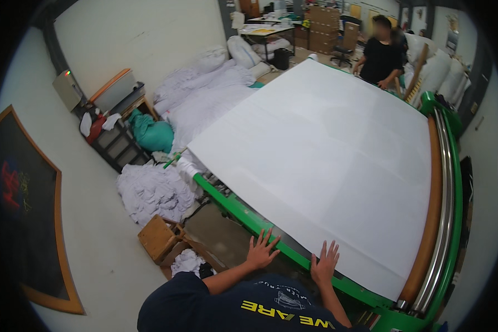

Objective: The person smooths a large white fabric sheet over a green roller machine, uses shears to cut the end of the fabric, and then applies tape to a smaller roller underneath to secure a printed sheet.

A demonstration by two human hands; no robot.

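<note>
Dark shirt [205, 301] fills the near edge, cut off by the frame's bottom. Left hand [263, 253]: palm down, fingers spread, grip empty, laid over the green rail [235, 210]; palm side hidden. Right hand [325, 266]: also flat, fingers fanned, holding nothing, fingertips over the near margin of the white sheet [326, 155], heel toward the rail; can't tell how firmly either presses. Sheet spreads from just past the rail to the far end, hiding most of what it lies on. On the right it meets the orange-brown roller [432, 193]; can't make out whether it feeds under. Silver rollers [444, 210] beside that; green machine end runs off the bottom. Left of the rail: wooden box [159, 239], tilted, then a white cloth heap [155, 191], individual pieces indistinct, and a teal bag [154, 133], contents hidden. Co-worker [380, 58] stands at the sheet's far side, lower body blocked; second person behind, mostly covered. Farther back, a counter [266, 32] with small clutter too blurry to identify, and stacked cardboard boxes [322, 30].
</note>
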